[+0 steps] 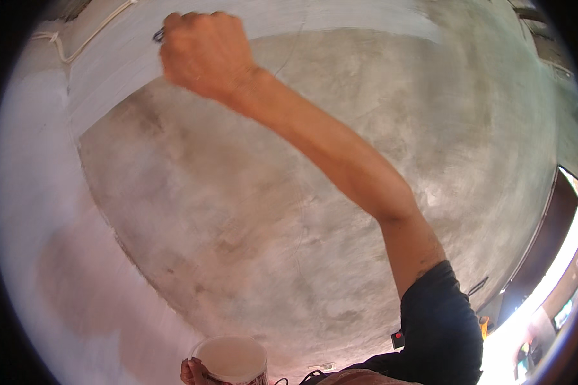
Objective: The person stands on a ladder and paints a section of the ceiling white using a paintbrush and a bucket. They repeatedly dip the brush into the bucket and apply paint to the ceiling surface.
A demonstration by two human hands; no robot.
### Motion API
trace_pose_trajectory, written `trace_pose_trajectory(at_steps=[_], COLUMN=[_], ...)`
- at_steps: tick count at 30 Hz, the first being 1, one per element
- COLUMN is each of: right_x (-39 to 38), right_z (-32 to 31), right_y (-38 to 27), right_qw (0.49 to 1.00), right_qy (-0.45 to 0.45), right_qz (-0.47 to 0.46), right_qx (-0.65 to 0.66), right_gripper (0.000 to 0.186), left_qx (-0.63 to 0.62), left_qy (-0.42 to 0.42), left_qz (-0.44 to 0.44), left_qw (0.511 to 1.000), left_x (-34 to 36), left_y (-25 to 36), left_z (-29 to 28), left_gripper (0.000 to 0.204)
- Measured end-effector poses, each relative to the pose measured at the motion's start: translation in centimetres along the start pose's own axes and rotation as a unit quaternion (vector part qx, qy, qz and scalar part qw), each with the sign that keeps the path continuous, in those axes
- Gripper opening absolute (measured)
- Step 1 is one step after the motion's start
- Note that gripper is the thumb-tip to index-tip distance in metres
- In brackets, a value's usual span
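My right hand is raised high against the wall, its arm stretched up from the lower right. The fingers are curled closed, and a small dark looped bit sticks out beside them. The rest of what they hold is hidden behind the hand. Low in the view, my left hand grips the side of a round bucket by its rim. Pale, whitish liquid shows inside.
The large wall is bare grey-brown plaster with a white painted band along its top. A white side wall meets it at the left, with a pale cable above. A bright opening lies at the right.
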State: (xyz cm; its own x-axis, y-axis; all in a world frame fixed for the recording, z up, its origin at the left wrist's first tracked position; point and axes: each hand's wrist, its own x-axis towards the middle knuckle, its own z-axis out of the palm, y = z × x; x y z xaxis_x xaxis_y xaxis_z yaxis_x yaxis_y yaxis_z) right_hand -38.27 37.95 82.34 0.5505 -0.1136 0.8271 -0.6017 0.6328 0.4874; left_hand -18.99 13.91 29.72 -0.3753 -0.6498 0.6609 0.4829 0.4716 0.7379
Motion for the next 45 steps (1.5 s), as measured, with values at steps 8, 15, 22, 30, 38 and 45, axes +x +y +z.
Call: trace_pose_trajectory(at_steps=[8,15,22,30,38,45], right_x=[-7.4,-18.0,-23.7,-26.5,-29.6,-31.0], right_z=[-3.6,-9.6,-11.9,-12.8,-11.4,-11.8], right_y=[-9.4,-13.0,-15.1,-16.5,-21.0,-23.5], right_qw=[0.896,0.562,0.402,0.449,0.41,0.436], right_qy=[-0.059,-0.205,-0.323,-0.491,-0.603,-0.604], right_qz=[0.277,0.518,0.535,0.398,0.258,0.168], right_qx=[0.341,0.612,0.669,0.631,0.634,0.646], right_gripper=[0.014,0.005,0.006,0.02,0.023,0.023], left_qx=[-0.137,-0.129,-0.136,-0.231,-0.251,-0.247], left_qy=[0.055,0.04,0.065,-0.022,-0.046,-0.043], left_qz=[-0.123,-0.124,-0.176,-0.201,-0.204,-0.203], left_qw=[0.981,0.983,0.973,0.952,0.945,0.947], left_x=[0.9,1.5,2.2,1.6,1.4,1.3], left_y=[6.3,7.7,9.6,10.1,9.9,10.5], left_z=[2.2,2.6,4.1,4.4,5.0,5.3], left_gripper=[0.027,0.028,0.024,0.025,0.026,0.026])
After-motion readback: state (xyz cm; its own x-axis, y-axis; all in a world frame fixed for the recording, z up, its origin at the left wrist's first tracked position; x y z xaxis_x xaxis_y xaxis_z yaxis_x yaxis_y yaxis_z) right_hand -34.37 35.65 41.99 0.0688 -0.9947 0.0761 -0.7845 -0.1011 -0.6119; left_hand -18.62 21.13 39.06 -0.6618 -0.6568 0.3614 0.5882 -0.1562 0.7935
